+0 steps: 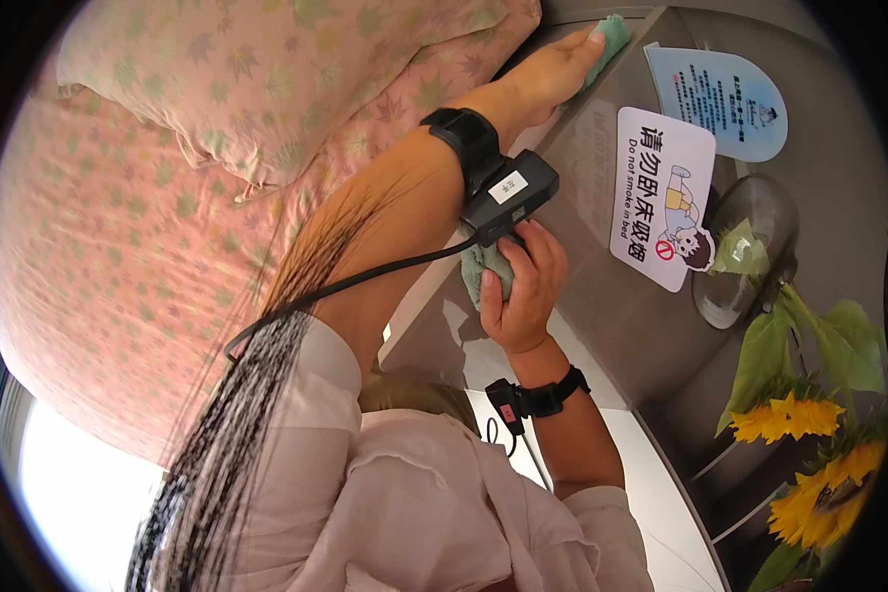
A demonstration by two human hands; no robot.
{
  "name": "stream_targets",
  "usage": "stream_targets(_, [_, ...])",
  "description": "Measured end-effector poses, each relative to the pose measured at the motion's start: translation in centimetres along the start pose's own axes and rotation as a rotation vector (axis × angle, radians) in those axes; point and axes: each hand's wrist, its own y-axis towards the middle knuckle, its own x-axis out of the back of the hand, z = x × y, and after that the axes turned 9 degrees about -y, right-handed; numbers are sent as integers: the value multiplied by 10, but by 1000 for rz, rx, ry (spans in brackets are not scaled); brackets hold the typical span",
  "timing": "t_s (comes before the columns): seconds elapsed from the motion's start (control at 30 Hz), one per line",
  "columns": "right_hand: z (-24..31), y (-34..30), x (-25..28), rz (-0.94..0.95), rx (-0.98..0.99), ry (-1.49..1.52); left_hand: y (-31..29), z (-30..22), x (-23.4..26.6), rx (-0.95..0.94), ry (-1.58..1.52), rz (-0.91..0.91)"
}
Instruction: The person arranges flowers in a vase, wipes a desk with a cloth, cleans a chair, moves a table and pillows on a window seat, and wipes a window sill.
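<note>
Left hand (559, 74): holding green cloth (612, 41), lengthwise along grey panel (584, 202), beyond white sign (651, 197)
Right hand (531, 284): gripping second cloth (481, 268), left of sign

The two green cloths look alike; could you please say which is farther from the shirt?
The upper cloth, at the left hand near the picture's top; the lower cloth, at the right hand, is nearer the shirt.

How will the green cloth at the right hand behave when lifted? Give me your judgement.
The green cloth is probably floppy: it looks soft and crumpled by the right hand. Its fuzzy-looking surface suggests it won't be very slippery. Being fabric, it's likely light.
</note>
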Motion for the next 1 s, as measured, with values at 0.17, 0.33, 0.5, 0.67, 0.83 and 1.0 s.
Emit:
stream_targets(0.17, [3,2,1,-13,1,0,-19,-18,-5,-88,438,-21])
stream_targets(0.33, [7,4,-1,-54,38,24,-69,-4,24,-201,431,27])
stream_targets(0.5, [5,-1,-3,-84,60,-54,-169,-1,42,64,347,-4])
stream_targets(0.67, [10,-2,-3,-142,99,-104,-256,13,70,124,311,15])
stream_targets(0.83, [7,-5,-9,-207,146,-129,-326,24,68,185,258,-118])
stream_targets(1.0, [2,-12,-11,-295,231,-179,-375,59,70,49,347,-260])
